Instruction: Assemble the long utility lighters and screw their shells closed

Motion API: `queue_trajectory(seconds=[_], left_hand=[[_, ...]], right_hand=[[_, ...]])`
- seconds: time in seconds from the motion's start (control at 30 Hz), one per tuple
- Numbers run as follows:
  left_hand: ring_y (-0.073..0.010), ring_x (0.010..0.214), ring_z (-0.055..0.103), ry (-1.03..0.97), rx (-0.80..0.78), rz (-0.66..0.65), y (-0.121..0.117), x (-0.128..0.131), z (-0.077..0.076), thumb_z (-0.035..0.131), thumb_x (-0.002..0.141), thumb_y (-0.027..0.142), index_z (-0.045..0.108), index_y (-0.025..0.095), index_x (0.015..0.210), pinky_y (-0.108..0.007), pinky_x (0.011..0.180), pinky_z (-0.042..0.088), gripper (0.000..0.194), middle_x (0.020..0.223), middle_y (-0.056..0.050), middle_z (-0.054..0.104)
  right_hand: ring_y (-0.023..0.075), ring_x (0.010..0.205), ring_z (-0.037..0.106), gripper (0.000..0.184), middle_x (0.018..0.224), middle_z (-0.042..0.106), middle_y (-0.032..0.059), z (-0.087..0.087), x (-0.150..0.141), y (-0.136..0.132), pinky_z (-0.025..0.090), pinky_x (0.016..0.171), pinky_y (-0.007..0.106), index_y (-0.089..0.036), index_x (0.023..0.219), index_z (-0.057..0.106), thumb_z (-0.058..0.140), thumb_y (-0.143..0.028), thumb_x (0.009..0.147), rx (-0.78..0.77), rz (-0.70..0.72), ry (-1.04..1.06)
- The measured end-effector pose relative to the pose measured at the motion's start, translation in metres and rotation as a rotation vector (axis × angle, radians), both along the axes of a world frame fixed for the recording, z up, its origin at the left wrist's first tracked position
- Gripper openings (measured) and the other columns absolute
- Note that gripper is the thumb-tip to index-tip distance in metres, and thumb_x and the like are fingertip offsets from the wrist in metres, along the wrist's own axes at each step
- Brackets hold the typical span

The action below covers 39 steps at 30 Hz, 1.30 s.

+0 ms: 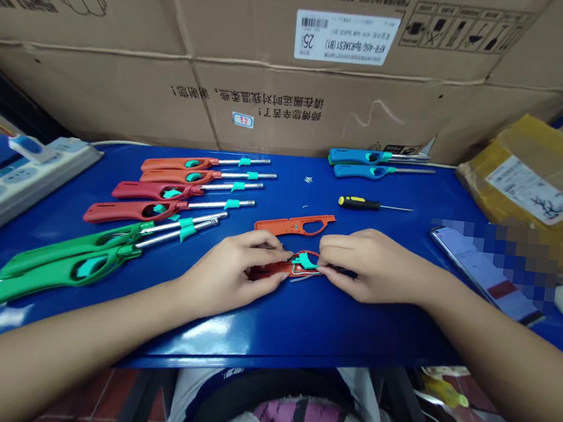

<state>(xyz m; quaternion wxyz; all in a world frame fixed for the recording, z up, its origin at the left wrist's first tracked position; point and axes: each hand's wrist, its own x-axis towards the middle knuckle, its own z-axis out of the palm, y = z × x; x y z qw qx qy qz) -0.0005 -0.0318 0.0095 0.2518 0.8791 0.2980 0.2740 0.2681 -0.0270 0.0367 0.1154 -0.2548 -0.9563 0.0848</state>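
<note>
Both hands work at an opened orange lighter half (pixel 269 271) with a teal trigger (pixel 306 260) in it, low at the middle of the blue table. My left hand (pixel 248 264) grips the handle end, its thumb and fingers closed round the shell. At the trigger end, my right hand (pixel 361 263) pinches with thumb and forefinger; the bit between those fingertips is too small to make out. The other orange shell half (pixel 293 225) lies just beyond them, apart from both hands.
Assembled long lighters, orange (pixel 178 165), red (pixel 135 210) and green (pixel 53 277), lie at left. Blue lighters (pixel 359 171) and a yellow-black screwdriver (pixel 360 203) lie behind. A phone (pixel 486 273) and a taped box (pixel 540 191) are at right; a power strip (pixel 23 180) is far left.
</note>
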Motion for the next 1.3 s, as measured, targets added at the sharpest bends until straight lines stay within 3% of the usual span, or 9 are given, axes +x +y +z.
queue_trajectory(seconds=[0.37, 0.83, 1.3], left_hand=[[-0.0175, 0.102, 0.065, 0.101, 0.01, -0.053, 0.0019, -0.0025, 0.0003, 0.064, 0.094, 0.024, 0.07, 0.016, 0.124, -0.031, 0.091, 0.056, 0.031, 0.115, -0.009, 0.063], [-0.0191, 0.102, 0.067, 0.204, 0.138, -0.082, 0.0004, -0.0025, 0.0005, 0.055, 0.101, 0.026, 0.069, 0.016, 0.124, -0.032, 0.091, 0.058, 0.029, 0.116, -0.009, 0.064], [-0.0198, 0.1, 0.067, 0.218, 0.162, -0.09, -0.0014, -0.002, -0.0003, 0.053, 0.101, 0.024, 0.067, 0.014, 0.125, -0.033, 0.09, 0.058, 0.028, 0.116, -0.01, 0.065]], right_hand=[[0.014, 0.072, 0.055, 0.021, 0.082, 0.062, 0.0014, -0.002, 0.0018, 0.0012, 0.036, 0.063, 0.028, -0.017, 0.088, 0.064, 0.047, -0.021, 0.099, -0.029, -0.012, -0.039], [0.0141, 0.075, 0.058, 0.023, 0.081, 0.065, 0.002, 0.0004, 0.0017, 0.0012, 0.035, 0.064, 0.028, -0.016, 0.088, 0.069, 0.049, -0.02, 0.099, -0.061, -0.001, -0.019], [0.0133, 0.071, 0.054, 0.022, 0.077, 0.06, 0.0002, 0.0021, 0.0008, -0.0018, 0.033, 0.063, 0.029, -0.017, 0.085, 0.067, 0.049, -0.018, 0.097, -0.018, 0.017, -0.069]])
